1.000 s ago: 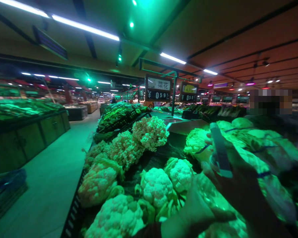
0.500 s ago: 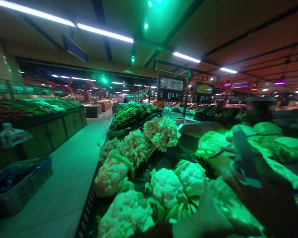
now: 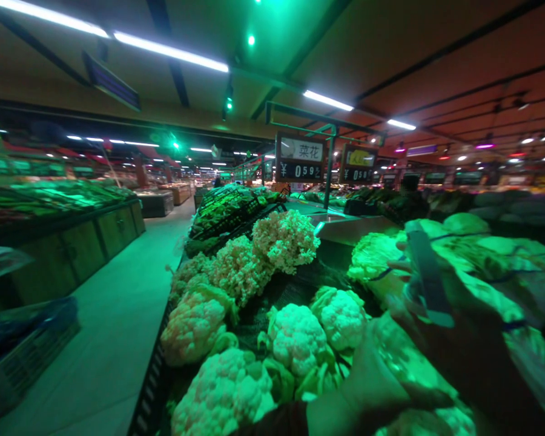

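Shifted leftward since the last frame, the right hand (image 3: 458,345) closes around a slim dark phone (image 3: 429,275), long axis tilted up and away above plastic-banded green cabbages (image 3: 476,254), while the open left hand (image 3: 367,393) lies just beside knobbly white cauliflower heads (image 3: 295,339).

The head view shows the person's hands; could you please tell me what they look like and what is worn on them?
Both are bare, without gloves. The left hand comes out of a dark sleeve, its exact colour hard to tell under the green light; the right hand shows no sleeve.
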### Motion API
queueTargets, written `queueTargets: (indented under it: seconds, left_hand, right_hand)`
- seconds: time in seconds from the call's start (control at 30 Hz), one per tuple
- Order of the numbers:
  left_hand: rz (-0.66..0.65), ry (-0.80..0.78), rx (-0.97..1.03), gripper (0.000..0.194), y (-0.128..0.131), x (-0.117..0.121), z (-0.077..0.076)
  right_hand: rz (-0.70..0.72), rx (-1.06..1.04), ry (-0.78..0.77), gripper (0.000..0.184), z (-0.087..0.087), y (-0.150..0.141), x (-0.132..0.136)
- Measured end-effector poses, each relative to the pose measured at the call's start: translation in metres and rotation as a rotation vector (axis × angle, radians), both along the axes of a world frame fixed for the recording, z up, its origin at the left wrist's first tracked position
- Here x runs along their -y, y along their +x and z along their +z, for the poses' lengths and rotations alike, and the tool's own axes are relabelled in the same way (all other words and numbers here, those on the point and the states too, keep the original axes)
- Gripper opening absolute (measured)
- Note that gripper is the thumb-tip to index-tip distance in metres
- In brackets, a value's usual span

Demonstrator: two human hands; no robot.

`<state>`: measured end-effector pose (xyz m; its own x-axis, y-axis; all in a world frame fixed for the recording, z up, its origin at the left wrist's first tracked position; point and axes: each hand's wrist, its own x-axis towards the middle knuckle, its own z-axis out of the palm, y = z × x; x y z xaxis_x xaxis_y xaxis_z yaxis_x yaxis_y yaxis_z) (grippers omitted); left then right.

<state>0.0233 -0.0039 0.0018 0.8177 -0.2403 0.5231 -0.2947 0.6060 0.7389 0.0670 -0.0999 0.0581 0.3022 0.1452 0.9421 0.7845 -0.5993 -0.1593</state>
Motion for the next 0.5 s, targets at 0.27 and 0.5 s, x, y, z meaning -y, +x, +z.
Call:
queueTargets:
  seconds: [0.27,0.5]
  left_hand:
    - [0.02,-0.048,-0.094,0.075,-0.0001,0.0005,-0.0013]
    - [0.05,-0.062,-0.101,0.082,0.0019,0.0035,-0.0066]
  right_hand:
    - [-0.019,-0.004,-0.01,0.067,-0.0001,-0.0023,-0.0016]
    - [-0.015,0.01,-0.027,0.067,0.001,-0.0032,-0.0038]
